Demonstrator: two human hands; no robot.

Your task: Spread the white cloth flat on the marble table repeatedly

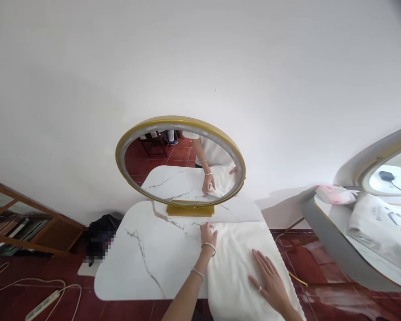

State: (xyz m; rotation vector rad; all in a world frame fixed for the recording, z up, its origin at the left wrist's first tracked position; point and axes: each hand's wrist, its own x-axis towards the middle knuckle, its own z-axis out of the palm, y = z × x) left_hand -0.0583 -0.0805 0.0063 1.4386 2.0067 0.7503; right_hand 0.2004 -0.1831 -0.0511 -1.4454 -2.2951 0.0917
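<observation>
A white cloth [232,267] with a scalloped edge lies over the right side of a marble-patterned white table [130,267], its lower part hanging past the front edge. At the cloth's far left corner, my left hand [208,237] is closed with its fingers pinching the edge. My right hand [269,281] rests flat on the right part of the cloth, fingers stretched out, a ring on one finger. An oval gold-framed mirror [173,156] stands on its gold base [190,209] behind my hands and reflects my arm and the cloth.
To the right, another table [341,240] holds a pink-and-white tissue pack [336,195], a white bag [381,218] and a second mirror [387,165]. A wooden shelf [53,232], a dark bag [102,234] and a power strip [43,305] with cables are at left.
</observation>
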